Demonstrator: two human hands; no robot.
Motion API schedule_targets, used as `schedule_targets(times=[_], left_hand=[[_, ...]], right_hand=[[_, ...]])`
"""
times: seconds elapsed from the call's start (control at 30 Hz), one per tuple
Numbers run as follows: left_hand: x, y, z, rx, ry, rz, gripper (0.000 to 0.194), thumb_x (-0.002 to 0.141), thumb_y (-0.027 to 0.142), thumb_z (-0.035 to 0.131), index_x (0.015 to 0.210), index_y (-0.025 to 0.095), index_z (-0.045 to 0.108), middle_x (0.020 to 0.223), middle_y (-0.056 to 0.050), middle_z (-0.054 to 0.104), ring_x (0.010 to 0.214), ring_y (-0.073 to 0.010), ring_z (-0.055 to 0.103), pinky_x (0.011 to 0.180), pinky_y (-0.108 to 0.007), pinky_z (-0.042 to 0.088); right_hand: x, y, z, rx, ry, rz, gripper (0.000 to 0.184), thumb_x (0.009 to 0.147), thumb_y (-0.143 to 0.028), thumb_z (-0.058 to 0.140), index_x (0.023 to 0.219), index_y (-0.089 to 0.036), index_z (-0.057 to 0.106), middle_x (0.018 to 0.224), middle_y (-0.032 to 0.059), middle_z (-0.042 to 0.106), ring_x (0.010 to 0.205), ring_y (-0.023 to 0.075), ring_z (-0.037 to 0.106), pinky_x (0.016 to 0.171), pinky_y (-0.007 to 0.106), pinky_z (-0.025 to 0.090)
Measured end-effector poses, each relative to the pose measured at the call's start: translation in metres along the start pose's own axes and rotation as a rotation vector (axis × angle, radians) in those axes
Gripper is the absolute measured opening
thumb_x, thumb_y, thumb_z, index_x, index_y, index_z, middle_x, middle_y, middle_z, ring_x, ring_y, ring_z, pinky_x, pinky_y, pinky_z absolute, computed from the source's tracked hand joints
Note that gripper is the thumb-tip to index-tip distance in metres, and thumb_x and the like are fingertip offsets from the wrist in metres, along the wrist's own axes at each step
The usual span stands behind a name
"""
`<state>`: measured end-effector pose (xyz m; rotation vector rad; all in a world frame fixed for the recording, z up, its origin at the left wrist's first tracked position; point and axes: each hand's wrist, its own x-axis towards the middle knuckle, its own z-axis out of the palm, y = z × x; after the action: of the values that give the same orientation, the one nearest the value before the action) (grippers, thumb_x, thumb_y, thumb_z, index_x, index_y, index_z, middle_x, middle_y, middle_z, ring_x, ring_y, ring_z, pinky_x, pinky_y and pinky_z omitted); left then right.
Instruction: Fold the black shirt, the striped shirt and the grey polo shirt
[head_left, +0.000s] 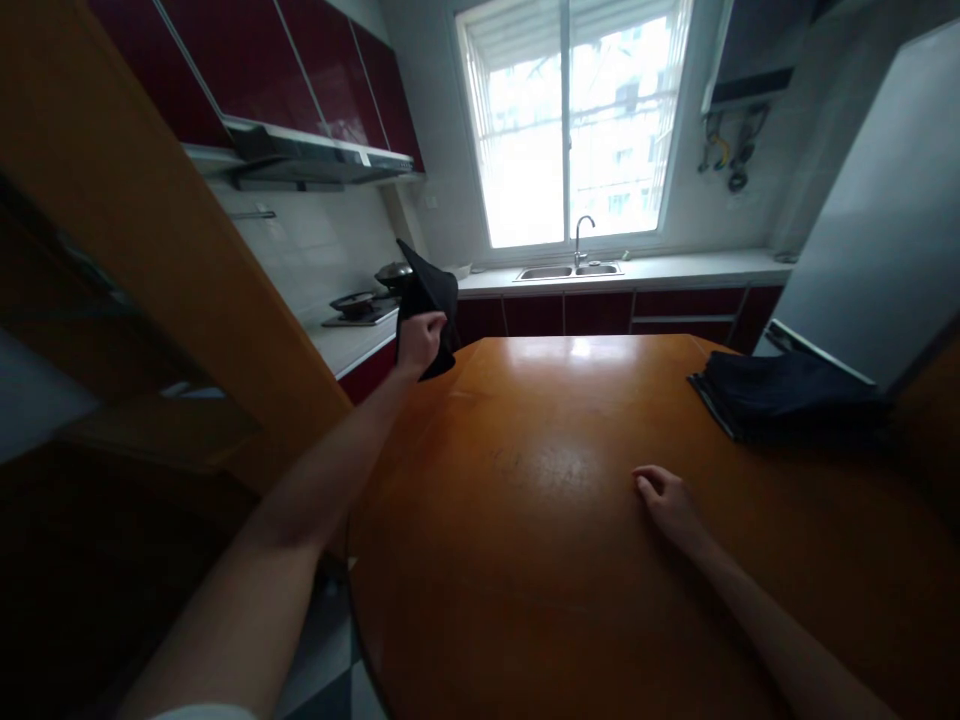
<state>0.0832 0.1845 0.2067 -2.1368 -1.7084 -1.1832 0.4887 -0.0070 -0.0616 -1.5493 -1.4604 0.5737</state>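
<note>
Orange-brown wooden tabletop (525,560) fills the frame's lower middle, dark folded cloths (787,395) lying on it at right. Black cloth (431,285), left of centre, is gripped in the left hand (419,342); the right hand (671,510), lower right of centre, curls loosely, thumb and forefinger narrowly parted.
</note>
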Motion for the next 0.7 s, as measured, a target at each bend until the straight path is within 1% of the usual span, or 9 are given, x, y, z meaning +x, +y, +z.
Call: schedule_targets(times=[0.1,0.17,0.27,0.4,0.47,0.53,0.6,0.67,0.7], left_hand=[[-0.091,-0.017,0.047,0.028,-0.218,-0.07,0.019,0.091,0.021,0.06,0.094,0.018,0.079,0.1,-0.006,0.079,0.097,-0.0232,0.073,0.083,-0.026,0.053],[-0.141,-0.025,0.071,0.052,-0.329,-0.12,0.016,0.088,0.023,0.064,0.092,0.02,0.079,0.095,-0.008,0.079,0.091,-0.0244,0.074,0.078,-0.026,0.053],[-0.188,-0.037,0.089,0.083,-0.411,-0.185,0.023,0.091,0.025,0.057,0.093,0.019,0.079,0.099,-0.013,0.078,0.092,-0.0282,0.074,0.08,-0.032,0.053],[-0.201,-0.059,0.095,0.084,-0.441,-0.215,0.032,0.091,0.027,0.05,0.106,0.015,0.075,0.112,-0.016,0.075,0.102,-0.0315,0.071,0.088,-0.036,0.052],[-0.199,-0.069,0.097,0.102,-0.434,-0.243,0.034,0.091,0.032,0.049,0.107,0.016,0.074,0.11,-0.015,0.075,0.1,-0.0317,0.071,0.085,-0.036,0.052],[-0.2,-0.073,0.098,0.1,-0.424,-0.253,0.033,0.091,0.037,0.049,0.101,0.019,0.074,0.103,-0.012,0.076,0.094,-0.03,0.071,0.079,-0.033,0.052],[-0.203,-0.071,0.097,0.072,-0.404,-0.229,0.034,0.093,0.041,0.047,0.09,0.02,0.074,0.095,-0.011,0.076,0.088,-0.0276,0.071,0.076,-0.031,0.051],[-0.209,-0.066,0.097,0.054,-0.358,-0.198,0.038,0.095,0.043,0.043,0.088,0.02,0.073,0.094,-0.01,0.074,0.088,-0.0256,0.07,0.078,-0.031,0.051],[-0.211,-0.063,0.097,0.052,-0.328,-0.188,0.039,0.096,0.042,0.042,0.091,0.019,0.073,0.096,-0.01,0.073,0.09,-0.025,0.069,0.081,-0.031,0.05]], right_hand=[[0.0,-0.001,0.002,0.043,0.013,0.011,0.031,0.081,-0.038,0.052,0.094,-0.018,0.072,0.098,0.0108,0.074,0.092,0.0261,0.069,0.085,0.039,0.052],[0.003,-0.002,-0.001,0.067,0.048,0.028,0.03,0.08,-0.037,0.052,0.093,-0.018,0.071,0.096,0.0109,0.074,0.088,0.0256,0.07,0.082,0.038,0.053],[0.017,-0.003,-0.017,0.029,0.156,0.014,0.029,0.082,-0.034,0.05,0.094,-0.017,0.071,0.096,0.0112,0.074,0.087,0.0245,0.069,0.08,0.036,0.053],[0.059,0.001,-0.066,-0.189,0.384,0.026,0.03,0.082,-0.026,0.05,0.1,-0.013,0.07,0.104,0.0151,0.071,0.093,0.0243,0.066,0.087,0.036,0.049],[0.082,0.006,-0.096,-0.289,0.472,0.067,0.031,0.081,-0.026,0.055,0.104,-0.011,0.07,0.114,0.0202,0.067,0.105,0.028,0.061,0.093,0.04,0.044],[0.099,0.009,-0.122,-0.414,0.536,0.136,0.033,0.079,-0.027,0.063,0.105,-0.01,0.07,0.121,0.0246,0.062,0.113,0.0319,0.055,0.092,0.044,0.041],[0.109,0.011,-0.141,-0.479,0.56,0.184,0.028,0.076,-0.028,0.069,0.098,-0.01,0.071,0.12,0.0284,0.061,0.115,0.035,0.052,0.089,0.049,0.037],[0.115,0.014,-0.154,-0.482,0.55,0.219,0.014,0.077,-0.027,0.067,0.077,-0.012,0.07,0.106,0.0294,0.065,0.111,0.0368,0.054,0.087,0.053,0.034],[0.118,0.015,-0.157,-0.482,0.541,0.252,0.017,0.078,-0.027,0.065,0.065,-0.015,0.065,0.094,0.0279,0.066,0.105,0.0367,0.057,0.084,0.054,0.034]])
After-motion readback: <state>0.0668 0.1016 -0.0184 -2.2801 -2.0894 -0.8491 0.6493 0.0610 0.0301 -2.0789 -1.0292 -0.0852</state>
